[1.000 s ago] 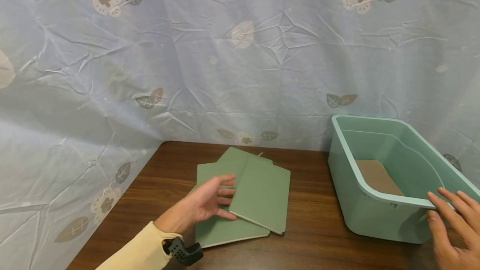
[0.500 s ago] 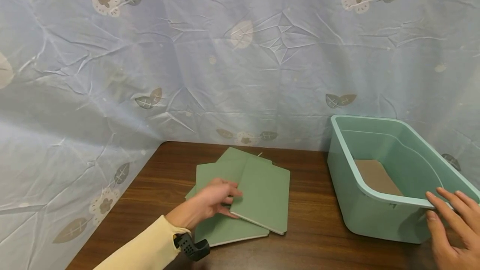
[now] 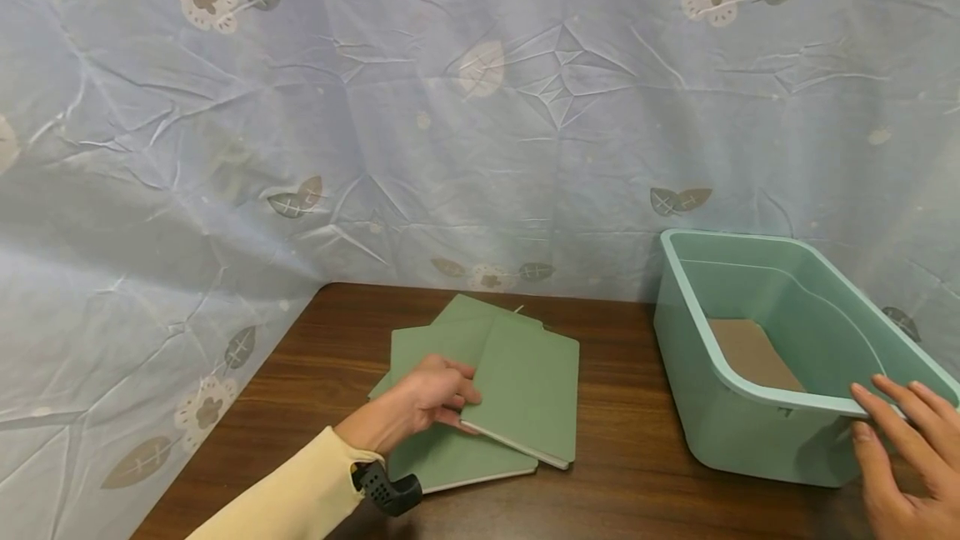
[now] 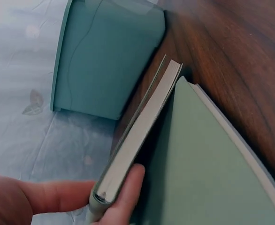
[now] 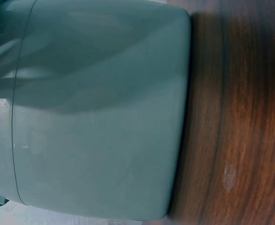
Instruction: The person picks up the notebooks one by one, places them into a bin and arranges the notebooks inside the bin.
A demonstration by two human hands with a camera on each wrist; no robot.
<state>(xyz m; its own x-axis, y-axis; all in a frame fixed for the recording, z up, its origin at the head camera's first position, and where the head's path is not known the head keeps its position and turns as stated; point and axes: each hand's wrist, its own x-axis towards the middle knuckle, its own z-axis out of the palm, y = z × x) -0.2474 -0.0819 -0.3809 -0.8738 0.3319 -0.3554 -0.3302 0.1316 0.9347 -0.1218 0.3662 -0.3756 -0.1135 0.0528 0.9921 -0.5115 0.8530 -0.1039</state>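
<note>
Several green notebooks lie overlapped on the wooden table. My left hand [image 3: 437,394] pinches the left edge of the top notebook [image 3: 527,390]; in the left wrist view the thumb and a finger sit on either side of this notebook's spine end [image 4: 138,126], raised at a slant over the notebook beneath [image 4: 198,159]. My right hand [image 3: 911,448] rests with straight fingers on the near rim of a mint-green plastic bin [image 3: 701,415]. In the right wrist view only the bin's outer wall [image 5: 100,140] shows, without the hand.
A flat brown piece [image 3: 752,354] lies on the bottom of the bin. Behind the table hangs a pale blue-grey flowered cloth [image 3: 420,132], close along its back edge. The dark wood tabletop [image 3: 622,407] runs between the notebooks and the bin.
My left hand has moved slightly right and its spread fingers have closed on the top notebook's edge. The right hand stays on the bin's rim.
</note>
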